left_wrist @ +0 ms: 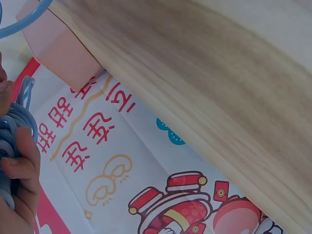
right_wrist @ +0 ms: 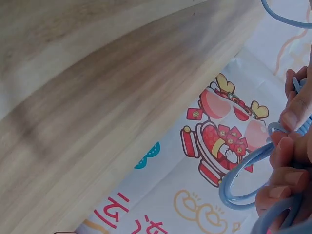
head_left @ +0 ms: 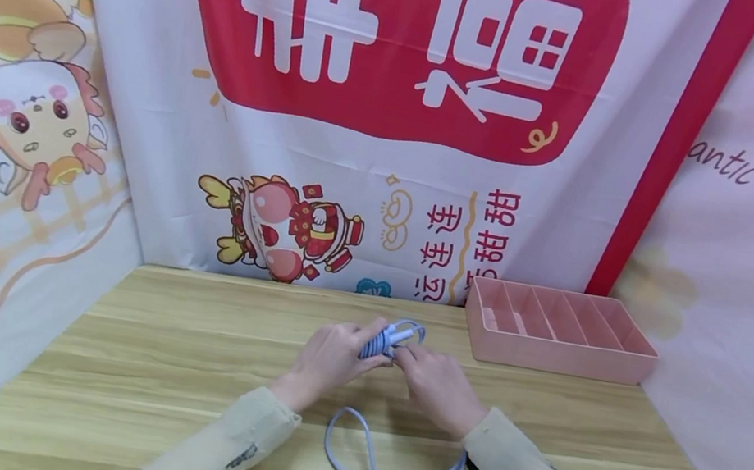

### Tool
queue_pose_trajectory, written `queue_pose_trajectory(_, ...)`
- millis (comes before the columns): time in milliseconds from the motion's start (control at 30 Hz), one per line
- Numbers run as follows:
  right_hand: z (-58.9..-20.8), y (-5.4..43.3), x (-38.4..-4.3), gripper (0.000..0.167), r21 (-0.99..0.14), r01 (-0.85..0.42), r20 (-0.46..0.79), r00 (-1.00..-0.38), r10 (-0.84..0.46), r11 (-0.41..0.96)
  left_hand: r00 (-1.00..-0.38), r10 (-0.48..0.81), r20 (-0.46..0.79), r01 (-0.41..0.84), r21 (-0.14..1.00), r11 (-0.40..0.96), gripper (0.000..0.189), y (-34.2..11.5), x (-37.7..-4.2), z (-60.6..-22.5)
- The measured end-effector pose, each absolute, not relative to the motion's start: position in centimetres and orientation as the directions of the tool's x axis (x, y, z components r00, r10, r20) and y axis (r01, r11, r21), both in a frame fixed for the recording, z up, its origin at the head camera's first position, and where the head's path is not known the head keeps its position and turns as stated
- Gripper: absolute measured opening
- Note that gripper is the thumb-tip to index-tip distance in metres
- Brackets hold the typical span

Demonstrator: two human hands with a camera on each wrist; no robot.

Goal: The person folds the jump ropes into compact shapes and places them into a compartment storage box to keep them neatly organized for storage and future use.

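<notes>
A light-blue cable is wound into a tight bundle above the table, with a paler, stiff connector-like piece lying along it. My left hand grips this bundle, thumb on top; the left wrist view shows the packed coils against its fingers. On the bundle's right side, my right hand pinches the cable with its fingertips. A small loop of cord sticks out beside the right fingers in the right wrist view. From the hands, a long slack length hangs down and curves over the wood nearer me.
A pink box with several narrow compartments stands at the table's back right corner. Printed cloth backs the wooden table, and more cloth hangs along both sides.
</notes>
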State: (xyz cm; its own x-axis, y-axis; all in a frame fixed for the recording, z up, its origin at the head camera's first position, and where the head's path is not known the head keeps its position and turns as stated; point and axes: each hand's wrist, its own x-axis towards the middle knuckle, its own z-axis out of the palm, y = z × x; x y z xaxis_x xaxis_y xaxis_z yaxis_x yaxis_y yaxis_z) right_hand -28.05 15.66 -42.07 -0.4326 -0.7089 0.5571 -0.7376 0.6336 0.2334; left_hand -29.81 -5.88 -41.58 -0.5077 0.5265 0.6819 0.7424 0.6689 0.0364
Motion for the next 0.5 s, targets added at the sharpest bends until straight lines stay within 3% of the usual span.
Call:
queue_pose_trajectory(267,-41.7,15.85,-27.99,0.039,0.198,-0.751,0.552,-0.446,-0.704,0.63,-0.526,0.542,0.655,0.726,0.014,0.688,0.055,-5.72,-29.9,-41.67)
queue_pose_trajectory(500,-41.81,16.08,-28.2,0.048,0.196,-0.762,0.58,-0.417,-0.699,0.617,-0.472,0.58,0.664,0.723,-0.085,0.686,0.043,-6.17,-30.2,-42.16)
